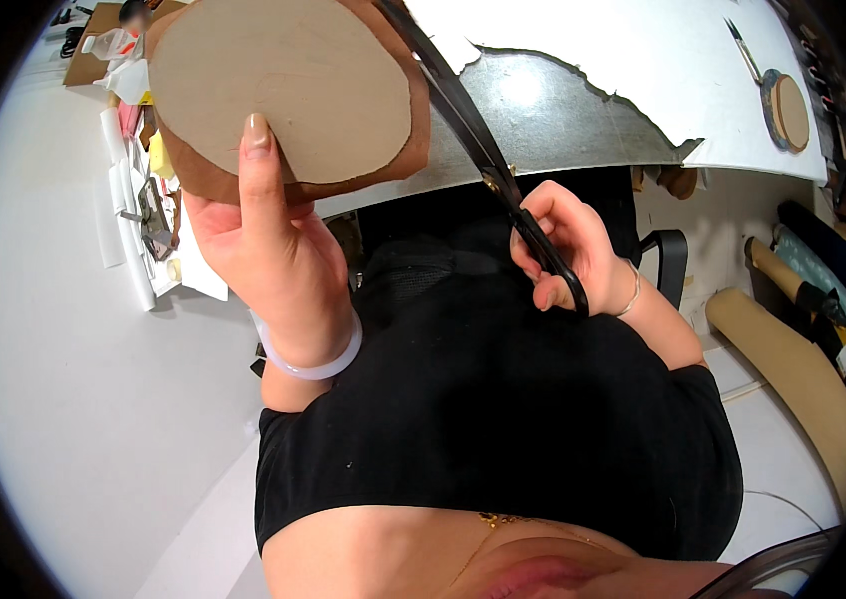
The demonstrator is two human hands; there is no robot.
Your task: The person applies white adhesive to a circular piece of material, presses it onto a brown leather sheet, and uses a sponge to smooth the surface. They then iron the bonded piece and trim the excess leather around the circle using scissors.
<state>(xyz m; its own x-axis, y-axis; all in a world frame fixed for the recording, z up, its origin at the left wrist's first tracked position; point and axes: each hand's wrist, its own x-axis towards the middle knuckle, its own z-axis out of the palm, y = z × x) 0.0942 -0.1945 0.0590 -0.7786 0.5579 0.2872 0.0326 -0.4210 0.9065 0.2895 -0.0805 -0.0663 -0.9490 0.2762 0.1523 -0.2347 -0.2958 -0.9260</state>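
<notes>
My left hand (288, 255) pinches a brown sheet (205, 183), perhaps leather, with its thumb pressing on top and fingers underneath. A beige oval layer (328, 85) covers most of that sheet, leaving a brown border around it. In my right hand (587, 245) is a pair of long black scissors (483, 150), fingers and thumb at the handles. The blades reach up along the right edge of the brown sheet, close to its border. Whether they touch the sheet there I cannot tell.
Beyond my hands lies a table with a ragged white covering (662, 60) over a grey surface (533, 110). A brush (740, 48) and a round tan disc (791, 113) rest at its right. Rolled materials (787, 389) stand at lower right, near a chair armrest (670, 262). Clutter (155, 215) lines the left.
</notes>
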